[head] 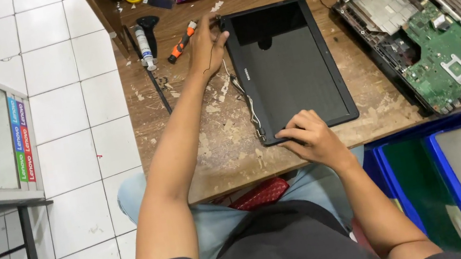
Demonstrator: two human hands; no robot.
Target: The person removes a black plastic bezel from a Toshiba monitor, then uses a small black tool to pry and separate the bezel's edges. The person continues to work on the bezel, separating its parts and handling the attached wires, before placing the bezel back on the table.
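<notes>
Fingers of the right hand press flat and slightly spread on the near corner of the laptop screen panel, while the left hand curls loosely over the panel's far left corner, holding nothing that can be made out. The panel is a black, glossy rectangle with a thin bezel and a loose cable trailing along its left edge. It lies flat on the worn wooden table, long axis running away from the person, tilted slightly left, between an orange-handled screwdriver and an opened laptop base.

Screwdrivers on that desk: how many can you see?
1: an orange-handled screwdriver lies at the desk's far left, just beyond the left hand. Others may be hidden among the clutter.
</notes>
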